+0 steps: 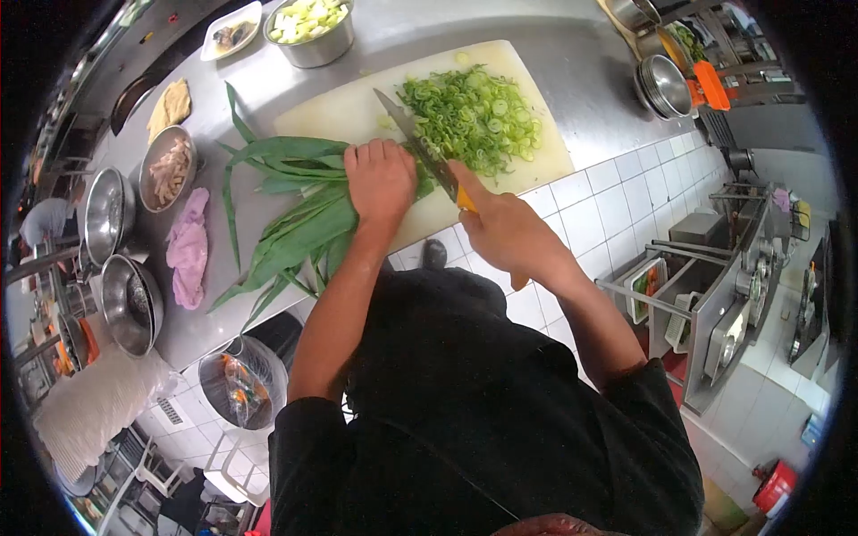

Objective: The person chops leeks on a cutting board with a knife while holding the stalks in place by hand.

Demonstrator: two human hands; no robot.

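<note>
My left hand is closed over a bunch of long green onions, pressing it on the white cutting board. The leafy ends spread left past the board onto the metal counter. In my right hand is a kitchen knife with a yellow handle; its blade points away from me, just right of my left hand. A heap of sliced green onion lies on the board to the right of the blade. Where the blade's edge meets the stalks is partly hidden by my hands.
A metal pot of chopped pale-green vegetable and a white dish stand at the back. Left are a bowl of meat strips, a purple cloth and metal bowls. A lined bin is below the counter; stacked bowls sit right.
</note>
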